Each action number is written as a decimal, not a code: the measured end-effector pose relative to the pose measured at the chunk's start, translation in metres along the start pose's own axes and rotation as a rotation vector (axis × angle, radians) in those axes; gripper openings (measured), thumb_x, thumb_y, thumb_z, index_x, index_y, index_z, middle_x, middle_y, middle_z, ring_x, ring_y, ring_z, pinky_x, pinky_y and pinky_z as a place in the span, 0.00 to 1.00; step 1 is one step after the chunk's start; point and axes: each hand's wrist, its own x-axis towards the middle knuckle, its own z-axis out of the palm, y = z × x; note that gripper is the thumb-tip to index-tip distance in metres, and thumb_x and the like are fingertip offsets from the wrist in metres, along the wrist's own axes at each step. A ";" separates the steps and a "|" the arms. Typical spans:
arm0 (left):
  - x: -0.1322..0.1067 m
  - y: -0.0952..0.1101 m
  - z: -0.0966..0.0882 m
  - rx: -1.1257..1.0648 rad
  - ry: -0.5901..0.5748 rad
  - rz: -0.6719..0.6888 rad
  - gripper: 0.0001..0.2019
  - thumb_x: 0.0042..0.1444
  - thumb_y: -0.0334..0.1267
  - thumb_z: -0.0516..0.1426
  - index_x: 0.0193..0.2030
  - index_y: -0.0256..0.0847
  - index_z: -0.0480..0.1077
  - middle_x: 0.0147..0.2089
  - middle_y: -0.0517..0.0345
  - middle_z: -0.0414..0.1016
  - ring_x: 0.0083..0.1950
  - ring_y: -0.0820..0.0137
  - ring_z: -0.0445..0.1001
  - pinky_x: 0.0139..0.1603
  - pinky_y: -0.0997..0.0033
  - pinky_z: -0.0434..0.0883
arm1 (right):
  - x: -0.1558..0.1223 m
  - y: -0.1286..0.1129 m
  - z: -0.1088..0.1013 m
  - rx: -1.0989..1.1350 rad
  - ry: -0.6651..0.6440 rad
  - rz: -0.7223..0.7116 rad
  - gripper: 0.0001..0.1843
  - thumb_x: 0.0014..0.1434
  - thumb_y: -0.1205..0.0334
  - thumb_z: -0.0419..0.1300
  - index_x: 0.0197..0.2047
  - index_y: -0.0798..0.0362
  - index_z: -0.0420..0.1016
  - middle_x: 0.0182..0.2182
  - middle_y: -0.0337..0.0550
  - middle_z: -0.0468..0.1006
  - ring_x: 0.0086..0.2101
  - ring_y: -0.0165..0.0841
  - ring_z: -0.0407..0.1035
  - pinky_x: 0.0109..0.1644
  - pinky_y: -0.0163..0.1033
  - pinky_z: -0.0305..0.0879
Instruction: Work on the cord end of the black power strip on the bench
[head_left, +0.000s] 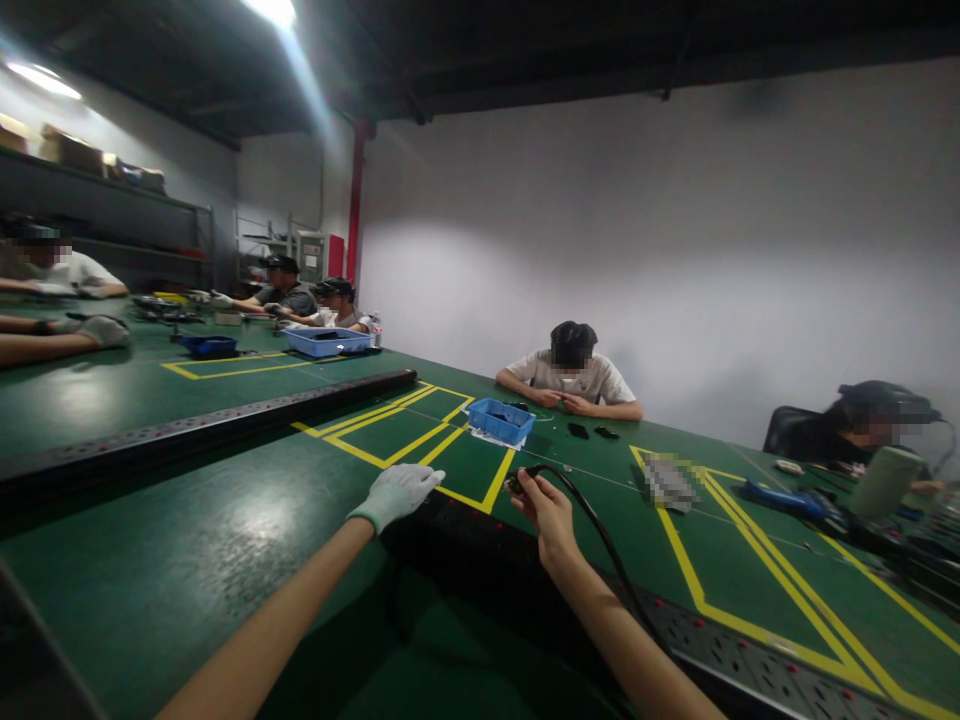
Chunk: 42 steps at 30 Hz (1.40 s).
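My left hand (399, 494), in a white glove, reaches over the near edge of a long black power strip (480, 540). Its fingers stretch forward, lying close together, and I see nothing held in them. My right hand (549, 512) is bare and closed on the end of a black cable (600, 525). A dark connector piece shows at the fingertips, too small to make out. From there the cable arches over the wrist and drops behind the forearm toward the strip.
A blue bin (501, 424) with dark parts stands ahead, inside yellow tape lines. Opposite sits a co-worker (574, 375); others work at left and right. Another power strip (225, 420) crosses the green table at left. A blurred packet (670, 482) lies to the right.
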 end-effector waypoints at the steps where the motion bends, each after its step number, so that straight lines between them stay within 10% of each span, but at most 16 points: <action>1: -0.001 -0.002 0.000 -0.004 0.001 -0.022 0.18 0.61 0.35 0.45 0.55 0.49 0.65 0.52 0.53 0.71 0.51 0.64 0.69 0.51 0.65 0.62 | 0.000 0.000 0.000 0.004 -0.002 0.013 0.21 0.37 0.50 0.71 0.31 0.56 0.76 0.30 0.44 0.78 0.35 0.37 0.74 0.37 0.37 0.72; 19: -0.001 -0.009 -0.009 -0.053 -0.028 -0.185 0.17 0.59 0.36 0.44 0.48 0.46 0.70 0.47 0.52 0.74 0.50 0.64 0.70 0.50 0.68 0.63 | 0.016 0.006 0.028 -0.409 -0.361 0.097 0.20 0.40 0.45 0.67 0.28 0.55 0.76 0.25 0.41 0.78 0.31 0.37 0.74 0.35 0.37 0.64; 42: -0.002 -0.004 -0.012 0.050 -0.114 -0.209 0.21 0.60 0.32 0.44 0.57 0.46 0.64 0.52 0.48 0.71 0.53 0.61 0.69 0.52 0.63 0.63 | 0.011 0.024 0.038 -0.759 -0.483 -0.367 0.18 0.47 0.56 0.63 0.43 0.48 0.78 0.37 0.40 0.79 0.41 0.38 0.72 0.49 0.43 0.64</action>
